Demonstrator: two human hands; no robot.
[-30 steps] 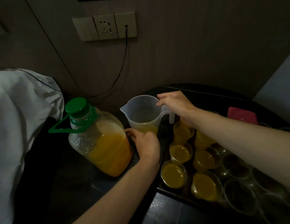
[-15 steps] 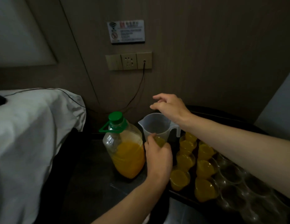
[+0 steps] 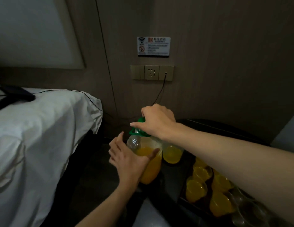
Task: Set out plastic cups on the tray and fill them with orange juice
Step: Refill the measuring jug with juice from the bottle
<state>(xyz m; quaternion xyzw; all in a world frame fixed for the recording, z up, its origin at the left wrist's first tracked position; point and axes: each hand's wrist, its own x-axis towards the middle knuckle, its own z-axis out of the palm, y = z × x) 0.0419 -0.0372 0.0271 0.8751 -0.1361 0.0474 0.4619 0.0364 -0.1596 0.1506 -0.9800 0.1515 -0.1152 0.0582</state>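
We see our right hand (image 3: 157, 122) curled over the green cap (image 3: 140, 120) of the juice bottle (image 3: 151, 169), left hand (image 3: 128, 159) clasping its side, thumb across the front, jug (image 3: 171, 154) just beside, filled cups (image 3: 194, 188) on the tray (image 3: 184, 199), lower right

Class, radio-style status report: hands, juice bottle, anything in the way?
Right hand grips green cap. Left hand holds juice bottle upright. Measuring jug close beside it. Some cups empty.
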